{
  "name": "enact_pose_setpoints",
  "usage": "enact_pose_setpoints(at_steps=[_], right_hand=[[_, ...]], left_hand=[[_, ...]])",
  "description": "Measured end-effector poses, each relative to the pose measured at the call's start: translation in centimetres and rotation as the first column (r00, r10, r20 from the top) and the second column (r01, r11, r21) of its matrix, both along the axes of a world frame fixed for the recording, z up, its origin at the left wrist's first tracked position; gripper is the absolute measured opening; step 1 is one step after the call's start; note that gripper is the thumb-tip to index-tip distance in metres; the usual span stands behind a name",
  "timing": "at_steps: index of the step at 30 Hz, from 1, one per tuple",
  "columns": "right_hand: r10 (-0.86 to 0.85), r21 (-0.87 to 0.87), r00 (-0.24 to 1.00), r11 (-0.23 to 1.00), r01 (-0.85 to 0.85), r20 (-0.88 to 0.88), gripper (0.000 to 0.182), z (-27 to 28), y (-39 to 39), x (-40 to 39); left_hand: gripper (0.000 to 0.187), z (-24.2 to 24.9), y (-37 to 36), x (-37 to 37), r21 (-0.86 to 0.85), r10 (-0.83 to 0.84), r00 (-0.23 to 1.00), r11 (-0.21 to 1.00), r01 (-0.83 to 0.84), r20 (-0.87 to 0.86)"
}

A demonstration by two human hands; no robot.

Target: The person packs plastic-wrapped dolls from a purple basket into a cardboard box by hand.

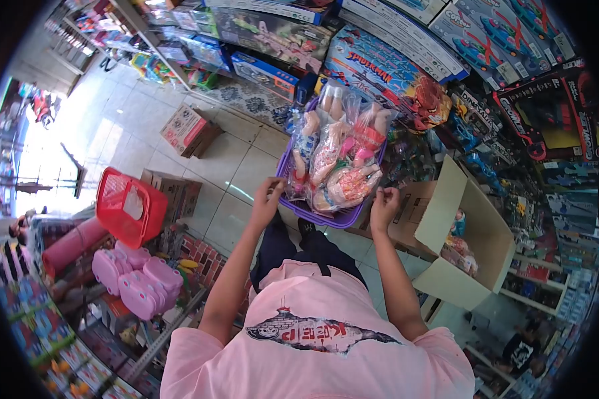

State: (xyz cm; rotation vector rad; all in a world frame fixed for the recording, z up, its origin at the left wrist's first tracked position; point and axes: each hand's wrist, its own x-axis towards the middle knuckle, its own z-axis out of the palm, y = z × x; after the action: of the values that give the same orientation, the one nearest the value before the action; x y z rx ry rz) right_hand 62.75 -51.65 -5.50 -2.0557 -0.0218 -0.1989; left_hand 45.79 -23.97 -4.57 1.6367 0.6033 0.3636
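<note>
In front of my body is a purple plastic basket heaped with several dolls in clear plastic bags. Their bare limbs and patterned clothes show through the wrapping. My left hand is at the near left of the basket, fingers bent against its rim. On the opposite side my right hand has its fingers curled in at the near right rim. The fingertips of both hands are partly hidden. Below the basket, my feet show on the floor.
To the right stands an open cardboard box with packaged items inside. A red basket and pink cases are at the left. A small carton sits on the tiled floor. Boxed toys line the shelves ahead.
</note>
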Motion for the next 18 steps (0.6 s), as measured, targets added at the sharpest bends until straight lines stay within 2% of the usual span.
enact_pose_setpoints(at_steps=[1,2,3,4,5,7,8,10,11,12,14,15,16,17,18], right_hand=[[0.073,0.118,0.992,0.991,-0.060,-0.106,0.020,1.2,0.5,-0.4],[0.053,0.110,0.993,0.993,-0.042,-0.107,0.020,2.4,1.2,-0.9],[0.120,0.081,0.905,0.992,-0.095,-0.409,0.025,3.1,1.9,-1.2],[0.165,0.075,0.720,0.985,-0.156,-0.674,0.031,4.0,2.7,-1.6],[0.157,0.071,0.718,0.986,-0.149,-0.679,0.031,4.9,3.5,-2.1],[0.104,0.020,0.440,0.981,-0.191,-0.892,0.036,6.5,5.5,-3.1],[0.105,0.021,0.435,0.981,-0.192,-0.894,0.036,6.0,5.9,-3.5],[0.166,0.089,0.515,0.981,-0.170,-0.841,0.041,3.8,6.4,-4.2],[0.115,0.066,0.571,0.992,-0.106,-0.813,0.043,2.8,6.5,-4.6],[0.126,0.072,0.569,0.991,-0.117,-0.813,0.043,2.7,6.8,-5.0],[0.109,0.047,0.787,0.994,-0.102,-0.607,0.046,2.7,6.6,-6.2],[0.121,0.051,0.783,0.992,-0.114,-0.610,0.046,1.7,6.3,-6.5],[0.172,-0.120,0.926,0.967,-0.223,-0.336,0.042,0.1,6.0,-6.5],[0.266,-0.307,0.963,0.914,-0.264,-0.038,0.038,-1.4,5.3,-6.5],[0.279,-0.302,0.960,0.912,-0.276,-0.037,0.038,-1.2,5.1,-6.2]], left_hand=[[0.025,0.4,-0.2,1.6,-0.107,-0.065,0.996,0.992,0.072,0.064],[0.025,0.8,-0.5,3.0,-0.115,-0.083,0.994,0.989,0.090,0.065],[0.026,1.3,-0.8,4.3,-0.185,-0.211,0.973,0.957,0.225,0.091],[0.027,1.3,-1.3,5.4,-0.252,-0.328,0.937,0.902,0.349,0.123],[0.027,0.8,-2.0,6.1,-0.258,-0.334,0.935,0.899,0.354,0.121],[0.035,-0.7,-3.3,7.0,-0.058,-0.536,0.844,0.842,0.536,0.015],[0.035,-0.9,-3.8,7.2,-0.060,-0.535,0.845,0.843,0.535,0.010],[0.040,-0.7,-4.4,7.5,0.086,-0.567,0.816,0.812,0.577,-0.113],[0.042,-1.4,-4.6,7.5,0.177,-0.561,0.820,0.801,0.573,-0.115],[0.042,-1.1,-4.3,7.8,0.181,-0.551,0.826,0.806,0.564,-0.119],[0.044,-0.4,-4.4,7.4,0.096,-0.544,0.828,0.825,0.557,-0.134],[0.044,-0.7,-4.5,7.2,0.096,-0.533,0.835,0.832,0.547,-0.140],[0.045,-1.1,-4.6,6.9,0.120,-0.516,0.847,0.840,0.530,-0.128],[0.045,-1.4,-4.8,6.6,0.144,-0.500,0.858,0.846,0.513,-0.117],[0.045,-1.0,-4.7,6.6,0.148,-0.488,0.864,0.852,0.502,-0.121]])
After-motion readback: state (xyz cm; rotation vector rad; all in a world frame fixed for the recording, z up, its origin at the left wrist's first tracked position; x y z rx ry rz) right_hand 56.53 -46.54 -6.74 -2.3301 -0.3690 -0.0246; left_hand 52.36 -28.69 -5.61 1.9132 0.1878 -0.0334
